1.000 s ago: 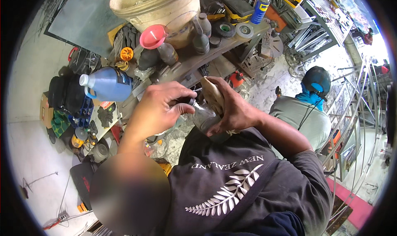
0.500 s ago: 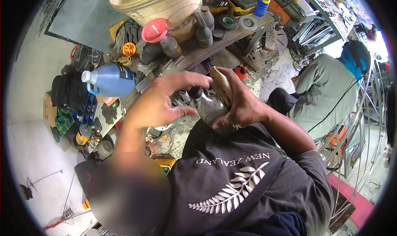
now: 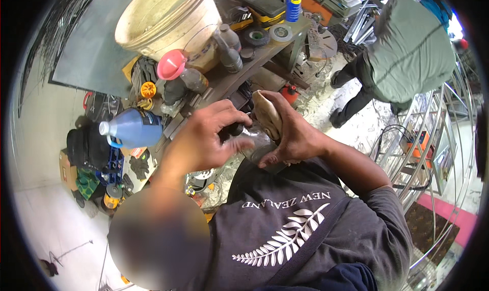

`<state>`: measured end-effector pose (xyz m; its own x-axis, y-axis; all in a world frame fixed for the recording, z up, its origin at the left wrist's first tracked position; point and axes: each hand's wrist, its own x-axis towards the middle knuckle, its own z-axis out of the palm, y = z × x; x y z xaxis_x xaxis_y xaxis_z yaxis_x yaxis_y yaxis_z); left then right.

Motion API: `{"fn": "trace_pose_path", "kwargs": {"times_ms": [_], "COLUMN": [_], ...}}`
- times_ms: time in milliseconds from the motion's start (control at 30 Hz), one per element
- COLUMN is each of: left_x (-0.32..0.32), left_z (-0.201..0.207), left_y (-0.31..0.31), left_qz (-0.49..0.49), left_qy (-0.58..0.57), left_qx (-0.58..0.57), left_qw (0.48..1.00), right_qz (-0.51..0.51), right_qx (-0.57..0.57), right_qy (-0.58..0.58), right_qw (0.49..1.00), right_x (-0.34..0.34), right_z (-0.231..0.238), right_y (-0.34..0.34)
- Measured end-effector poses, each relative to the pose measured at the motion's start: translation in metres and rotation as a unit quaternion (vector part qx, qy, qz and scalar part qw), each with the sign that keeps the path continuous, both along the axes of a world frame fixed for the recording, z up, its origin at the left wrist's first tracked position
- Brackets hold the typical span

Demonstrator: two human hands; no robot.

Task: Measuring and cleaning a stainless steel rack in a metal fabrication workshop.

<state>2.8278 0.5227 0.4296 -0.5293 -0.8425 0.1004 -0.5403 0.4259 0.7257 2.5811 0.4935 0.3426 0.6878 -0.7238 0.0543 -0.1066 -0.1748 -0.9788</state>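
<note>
In front of my chest I hold a small clear bottle [image 3: 262, 140] tilted, its dark cap [image 3: 233, 130] toward the left. My right hand [image 3: 298, 133] is closed round the bottle's body, with a crumpled beige cloth [image 3: 267, 113] pressed between palm and bottle. My left hand [image 3: 206, 133] is curled at the cap end, fingers and thumb on either side of the dark cap; the thumb is slightly blurred. Part of the bottle is hidden behind my fingers.
Ahead stands a bench [image 3: 224, 82] with a large off-white bucket [image 3: 153, 31], a pink funnel [image 3: 172, 64] in a bottle, and a blue spray can [image 3: 293, 5]. A blue-liquid jug [image 3: 135, 128] is at left. Another person [image 3: 407, 41] bends at right, near metal rods [image 3: 443, 133].
My left hand has closed in on the bottle's dark cap. The view has shifted, and the person at the right has gone from crouching to standing bent over.
</note>
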Motion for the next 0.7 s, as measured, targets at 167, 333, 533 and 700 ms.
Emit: {"fn": "trace_pose_path", "kwargs": {"times_ms": [167, 333, 533, 700], "left_x": [-0.007, 0.004, 0.015, 0.003], "left_z": [0.004, -0.008, -0.064, -0.084], "left_y": [-0.022, -0.068, -0.106, -0.125], "left_qz": [0.046, 0.118, 0.198, 0.232], "left_qy": [-0.022, -0.162, -0.306, -0.361], "left_qx": [-0.097, -0.21, -0.238, -0.259], "left_qw": [0.994, 0.957, 0.9, 0.865], "right_qz": [-0.162, -0.364, -0.418, -0.486], "right_qx": [0.02, -0.101, -0.007, -0.017], "right_qy": [-0.046, -0.019, -0.057, -0.056], "right_qw": [0.985, 0.926, 0.907, 0.872], "right_x": [-0.007, -0.042, -0.081, -0.116], "right_z": [-0.012, -0.037, -0.037, -0.046], "right_y": [0.0, -0.014, -0.002, 0.017]}}
